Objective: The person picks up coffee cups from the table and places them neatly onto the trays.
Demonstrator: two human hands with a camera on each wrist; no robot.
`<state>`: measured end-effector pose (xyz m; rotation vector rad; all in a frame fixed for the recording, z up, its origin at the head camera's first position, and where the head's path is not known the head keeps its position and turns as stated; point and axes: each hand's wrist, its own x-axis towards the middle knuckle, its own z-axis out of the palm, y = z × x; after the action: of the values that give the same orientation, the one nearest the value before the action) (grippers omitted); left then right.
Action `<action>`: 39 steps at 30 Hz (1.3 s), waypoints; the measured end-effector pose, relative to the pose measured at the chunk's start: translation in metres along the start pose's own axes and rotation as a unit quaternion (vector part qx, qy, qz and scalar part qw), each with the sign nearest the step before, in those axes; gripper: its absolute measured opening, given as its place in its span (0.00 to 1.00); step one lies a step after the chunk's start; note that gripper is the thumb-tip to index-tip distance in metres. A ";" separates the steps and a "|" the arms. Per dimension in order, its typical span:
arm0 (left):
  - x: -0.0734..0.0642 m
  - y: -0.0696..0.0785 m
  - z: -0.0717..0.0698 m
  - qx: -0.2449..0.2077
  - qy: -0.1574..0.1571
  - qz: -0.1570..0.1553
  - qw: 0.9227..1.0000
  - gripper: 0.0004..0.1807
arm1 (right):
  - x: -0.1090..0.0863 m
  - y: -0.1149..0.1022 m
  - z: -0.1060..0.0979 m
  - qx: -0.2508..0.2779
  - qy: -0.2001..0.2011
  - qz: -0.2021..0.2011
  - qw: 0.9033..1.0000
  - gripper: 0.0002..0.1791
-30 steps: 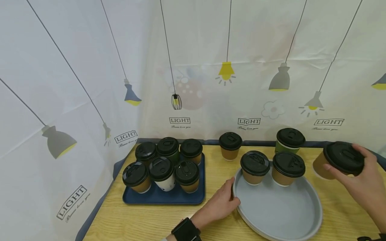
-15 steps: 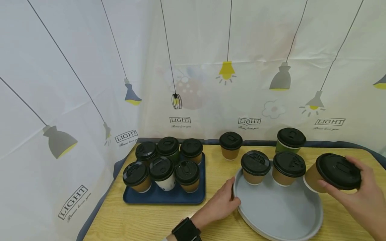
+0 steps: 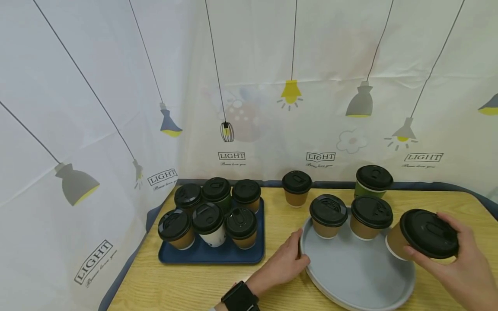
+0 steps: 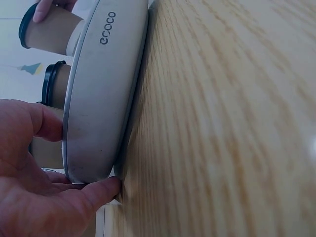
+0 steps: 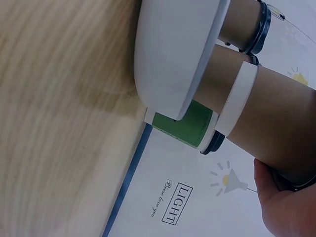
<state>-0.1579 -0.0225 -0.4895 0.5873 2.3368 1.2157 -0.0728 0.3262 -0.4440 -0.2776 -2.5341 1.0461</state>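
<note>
My right hand (image 3: 459,263) grips a brown paper cup (image 3: 397,242) with a black lid, tilted above the right side of a round grey tray (image 3: 362,280). The right wrist view shows this cup (image 5: 276,118) close up, off the tray's floor. My left hand (image 3: 282,261) holds the tray's left edge, its thumb and fingers at the wall in the left wrist view, where the tray (image 4: 106,89) reads "ecoco". Two lidded brown cups stand at the tray's back, a left one (image 3: 327,226) and a right one (image 3: 365,230).
A dark blue tray (image 3: 210,258) with several lidded cups stands on the left of the wooden table (image 3: 186,287). Behind the round tray are a brown cup (image 3: 296,198) and a green cup (image 3: 367,191). A printed curtain (image 3: 264,116) hangs at the back.
My right hand has brought the brown cup left and toward me, from beside the round tray to above its right side. The left hand stays on the tray's edge.
</note>
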 end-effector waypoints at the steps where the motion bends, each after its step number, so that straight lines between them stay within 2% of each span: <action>1: 0.000 -0.001 0.000 -0.003 0.000 0.001 1.000 0.40 | -0.001 0.001 0.001 -0.001 -0.004 0.000 1.000 0.60; 9: -0.001 0.002 0.000 0.009 0.003 0.004 1.000 0.40 | -0.004 0.007 0.008 -0.017 -0.031 0.001 0.999 0.62; 15: -0.002 0.004 0.000 0.018 0.004 -0.004 1.000 0.40 | -0.001 0.006 0.013 -0.044 -0.063 0.025 0.997 0.65; 24: 0.007 -0.014 0.007 -0.001 0.014 0.016 1.000 0.40 | 0.000 0.009 0.020 -0.040 -0.087 0.030 0.995 0.65; 33: 0.001 0.000 0.002 0.007 0.009 0.005 1.000 0.39 | -0.001 0.014 0.027 -0.044 -0.105 0.016 0.993 0.66; 39: 0.003 -0.007 0.004 -0.002 0.008 0.003 1.000 0.40 | 0.002 0.015 0.030 -0.063 -0.133 0.031 0.989 0.69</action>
<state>-0.1590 -0.0217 -0.4983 0.5847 2.3465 1.2322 -0.0868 0.3186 -0.4739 -0.2674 -2.8531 1.0056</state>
